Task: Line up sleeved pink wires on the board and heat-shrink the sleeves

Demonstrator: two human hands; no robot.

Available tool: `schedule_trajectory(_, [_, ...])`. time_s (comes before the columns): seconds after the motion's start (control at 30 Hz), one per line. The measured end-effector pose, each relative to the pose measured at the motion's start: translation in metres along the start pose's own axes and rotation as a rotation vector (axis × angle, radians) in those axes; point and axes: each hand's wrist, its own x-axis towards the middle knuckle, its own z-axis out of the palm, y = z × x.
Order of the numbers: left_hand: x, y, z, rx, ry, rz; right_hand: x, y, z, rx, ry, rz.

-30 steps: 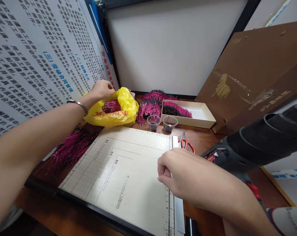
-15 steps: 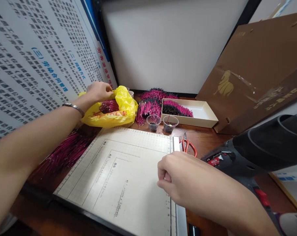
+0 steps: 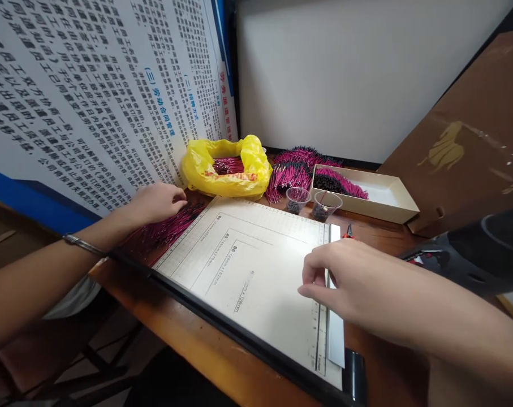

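Note:
My left hand (image 3: 162, 201) hovers at the near side of a loose pile of pink and black thin sticks or wires (image 3: 176, 229), left of the paper trimmer. Its fingers are loosely bent, thumb and forefinger slightly apart, with nothing visible between them. Over the right edge of the trimmer board (image 3: 260, 265) is my right hand (image 3: 335, 277), fingers curled in toward the thumb; what they hold, if anything, is hidden. A yellow plastic bag (image 3: 197, 169) with its mouth open holds a bundle of similar pink pieces (image 3: 228, 165) beyond the board.
Two clear plastic cups (image 3: 298, 199) with dark contents stand behind the board. More pink and black pieces (image 3: 291, 175) are heaped near a cream box (image 3: 386, 210) partly filled with them. Red-handled pliers (image 3: 349, 233) lie right, partly hidden. A brown carton (image 3: 472, 147) leans behind.
My left hand has left the yellow bag and come down toward the loose pile. My right hand keeps its curled pose near the trimmer's right edge. The view has shifted.

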Motion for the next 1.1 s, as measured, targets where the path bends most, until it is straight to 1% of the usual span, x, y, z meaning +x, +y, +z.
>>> schedule_trajectory(0.13, [0.007,-0.001,0.01,-0.041,-0.049,0.05,0.0,-0.003,-0.003,-0.017,-0.001,0.019])
schedule_trajectory(0.23, [0.023,0.004,0.013,-0.073,-0.089,0.073,-0.001,-0.006,-0.006,-0.014,-0.01,0.008])
schedule_trajectory(0.33, [0.041,0.01,0.016,-0.084,-0.118,0.053,-0.003,-0.009,-0.009,-0.009,-0.014,0.014])
schedule_trajectory(0.43, [0.055,0.016,0.021,-0.09,-0.123,0.038,-0.004,-0.01,-0.009,-0.014,-0.013,0.018])
schedule_trajectory(0.57, [0.067,0.019,0.03,-0.104,-0.092,0.025,-0.001,-0.01,-0.008,-0.031,-0.034,0.036])
schedule_trajectory(0.67, [0.073,0.017,0.032,-0.122,-0.086,0.045,0.0,-0.01,-0.007,-0.007,-0.034,0.04])
schedule_trajectory(0.83, [0.077,0.01,0.033,-0.166,-0.134,0.099,-0.002,-0.009,-0.006,-0.015,-0.019,0.071])
schedule_trajectory(0.9, [0.078,0.011,0.034,-0.19,-0.112,0.127,-0.002,-0.01,-0.006,-0.033,-0.012,0.071])
schedule_trajectory(1.0, [0.078,0.016,0.036,-0.218,-0.045,0.172,-0.002,-0.013,-0.007,-0.049,-0.025,0.057])
schedule_trajectory(1.1, [0.076,0.019,0.033,-0.208,-0.049,0.181,-0.002,-0.015,-0.008,-0.057,-0.035,0.043])
